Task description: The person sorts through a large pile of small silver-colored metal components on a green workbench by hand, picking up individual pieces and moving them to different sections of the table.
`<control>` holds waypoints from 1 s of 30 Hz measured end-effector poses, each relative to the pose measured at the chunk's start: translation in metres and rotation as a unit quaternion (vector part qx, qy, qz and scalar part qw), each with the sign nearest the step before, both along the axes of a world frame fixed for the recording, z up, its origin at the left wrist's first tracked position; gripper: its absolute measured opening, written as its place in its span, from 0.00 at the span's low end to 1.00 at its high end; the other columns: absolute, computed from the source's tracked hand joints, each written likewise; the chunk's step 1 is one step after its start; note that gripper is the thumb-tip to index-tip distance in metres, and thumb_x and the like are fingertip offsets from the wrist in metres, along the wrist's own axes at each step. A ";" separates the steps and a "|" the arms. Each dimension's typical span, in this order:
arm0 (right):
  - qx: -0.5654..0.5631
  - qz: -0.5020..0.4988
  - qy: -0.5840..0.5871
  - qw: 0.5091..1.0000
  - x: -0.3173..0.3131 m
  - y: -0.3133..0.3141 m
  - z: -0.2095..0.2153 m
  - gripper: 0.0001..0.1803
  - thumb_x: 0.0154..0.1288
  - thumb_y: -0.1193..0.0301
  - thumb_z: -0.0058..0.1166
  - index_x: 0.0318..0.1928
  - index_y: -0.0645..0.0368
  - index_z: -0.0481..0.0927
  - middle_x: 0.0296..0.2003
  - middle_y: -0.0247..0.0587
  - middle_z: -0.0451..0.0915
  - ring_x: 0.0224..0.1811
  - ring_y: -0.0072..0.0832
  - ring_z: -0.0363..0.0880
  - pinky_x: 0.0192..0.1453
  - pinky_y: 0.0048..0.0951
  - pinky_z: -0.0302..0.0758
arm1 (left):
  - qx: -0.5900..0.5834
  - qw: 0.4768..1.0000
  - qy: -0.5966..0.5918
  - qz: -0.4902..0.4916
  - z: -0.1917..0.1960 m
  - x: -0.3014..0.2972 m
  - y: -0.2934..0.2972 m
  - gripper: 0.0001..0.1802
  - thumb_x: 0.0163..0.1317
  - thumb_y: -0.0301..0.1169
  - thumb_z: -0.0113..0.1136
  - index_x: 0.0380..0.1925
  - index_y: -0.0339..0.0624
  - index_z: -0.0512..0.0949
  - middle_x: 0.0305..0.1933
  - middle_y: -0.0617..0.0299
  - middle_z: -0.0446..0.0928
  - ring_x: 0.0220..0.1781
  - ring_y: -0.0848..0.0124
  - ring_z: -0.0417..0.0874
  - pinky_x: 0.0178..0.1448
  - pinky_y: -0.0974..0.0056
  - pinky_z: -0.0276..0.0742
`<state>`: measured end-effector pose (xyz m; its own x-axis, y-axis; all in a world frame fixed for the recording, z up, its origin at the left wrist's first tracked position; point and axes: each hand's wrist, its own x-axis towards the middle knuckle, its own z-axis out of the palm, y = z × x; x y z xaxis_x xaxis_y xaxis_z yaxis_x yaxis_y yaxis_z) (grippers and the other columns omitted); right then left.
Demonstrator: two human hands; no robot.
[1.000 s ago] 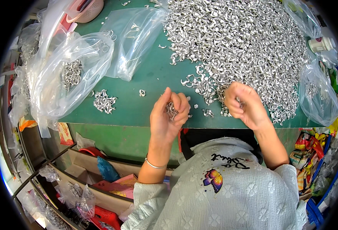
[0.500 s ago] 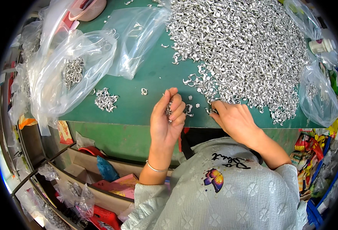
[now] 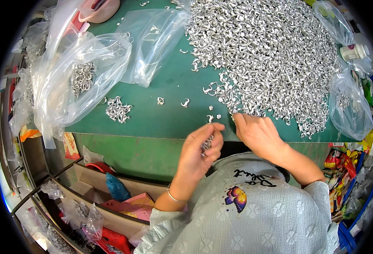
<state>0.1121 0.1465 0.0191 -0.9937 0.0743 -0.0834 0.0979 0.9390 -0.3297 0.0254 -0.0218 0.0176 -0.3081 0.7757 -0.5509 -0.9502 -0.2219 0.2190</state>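
A large heap of small silver metal hooks covers the right half of the green table. My left hand hovers at the table's near edge, its fingers closed around a bunch of metal hooks. My right hand rests palm down at the near fringe of the heap, fingertips on loose pieces. A small separate cluster of hooks lies to the left, with a few single pieces between it and my hands.
Clear plastic bags holding metal parts lie at the left, another empty bag behind them, and one more bag at the right edge. A pink bowl sits at the back. Shelves with bags and boxes stand below the table.
My right hand has slid left and nearer along the heap's edge. My left hand has dropped slightly toward the table's edge, still gripping the bunch of hooks.
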 end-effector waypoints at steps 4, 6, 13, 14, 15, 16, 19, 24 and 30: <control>-0.066 -0.011 0.038 0.997 -0.004 0.007 0.005 0.07 0.58 0.77 0.52 0.38 0.61 0.72 0.19 0.42 0.74 0.19 0.35 0.77 0.22 0.35 0.70 | -0.018 0.998 -0.018 -0.064 -0.004 0.014 -0.003 0.16 0.71 0.34 0.45 0.44 0.31 0.74 0.28 0.64 0.72 0.23 0.80 0.68 0.21 0.77 0.61; -0.222 -0.053 0.002 0.974 -0.003 0.011 0.018 0.08 0.58 0.78 0.53 0.39 0.61 0.74 0.18 0.41 0.72 0.17 0.32 0.74 0.21 0.33 0.68 | -0.077 0.994 -0.020 -0.073 0.000 0.016 0.004 0.17 0.71 0.35 0.45 0.45 0.31 0.74 0.33 0.61 0.76 0.29 0.77 0.75 0.26 0.74 0.70; -0.289 0.060 0.073 0.953 0.005 -0.004 0.033 0.09 0.57 0.75 0.57 0.39 0.60 0.77 0.18 0.40 0.75 0.17 0.32 0.75 0.22 0.30 0.69 | -0.044 0.992 -0.111 -0.041 0.003 0.019 0.023 0.16 0.70 0.36 0.46 0.44 0.34 0.75 0.41 0.56 0.79 0.42 0.69 0.81 0.47 0.61 0.76; -0.306 0.067 0.075 0.947 0.004 -0.004 0.032 0.09 0.57 0.75 0.58 0.39 0.60 0.77 0.18 0.40 0.76 0.18 0.34 0.77 0.22 0.32 0.70 | -0.047 0.993 -0.105 -0.034 -0.003 0.022 0.022 0.16 0.70 0.36 0.46 0.43 0.34 0.75 0.40 0.57 0.79 0.40 0.71 0.80 0.43 0.64 0.76; -0.326 0.000 0.058 0.943 0.002 -0.001 0.036 0.09 0.57 0.75 0.58 0.39 0.59 0.77 0.18 0.40 0.76 0.18 0.34 0.77 0.21 0.32 0.70 | -0.050 0.993 -0.099 -0.028 -0.009 0.024 0.021 0.16 0.70 0.36 0.47 0.43 0.34 0.75 0.39 0.59 0.79 0.37 0.72 0.80 0.39 0.67 0.76; -0.345 -0.066 0.041 0.935 -0.001 0.004 0.045 0.09 0.57 0.74 0.58 0.39 0.59 0.78 0.17 0.40 0.75 0.17 0.35 0.76 0.21 0.33 0.69 | -0.001 0.995 -0.097 -0.038 -0.014 0.023 0.018 0.16 0.70 0.36 0.47 0.43 0.34 0.75 0.35 0.61 0.78 0.33 0.75 0.77 0.35 0.70 0.73; -0.243 -0.162 0.022 0.956 -0.008 0.019 0.035 0.09 0.57 0.73 0.59 0.39 0.58 0.78 0.17 0.41 0.75 0.17 0.36 0.74 0.21 0.34 0.68 | 0.025 0.996 0.037 -0.078 -0.013 0.020 0.014 0.15 0.70 0.35 0.48 0.41 0.33 0.76 0.26 0.68 0.72 0.23 0.81 0.67 0.25 0.76 0.60; -0.112 -0.132 0.115 0.978 -0.017 0.023 -0.005 0.08 0.58 0.71 0.59 0.37 0.58 0.77 0.21 0.43 0.78 0.21 0.40 0.77 0.25 0.38 0.70 | -0.168 0.879 0.437 -0.097 -0.002 0.018 0.021 0.16 0.71 0.35 0.47 0.31 0.34 0.78 0.18 0.75 0.61 0.16 0.87 0.54 0.18 0.76 0.46; -0.082 -0.224 0.099 0.966 -0.019 0.029 0.006 0.07 0.59 0.70 0.58 0.38 0.56 0.78 0.22 0.43 0.79 0.21 0.41 0.78 0.25 0.38 0.72 | -0.057 0.978 0.183 -0.087 -0.008 0.006 0.013 0.16 0.72 0.36 0.44 0.39 0.34 0.75 0.20 0.71 0.62 0.16 0.85 0.55 0.17 0.77 0.48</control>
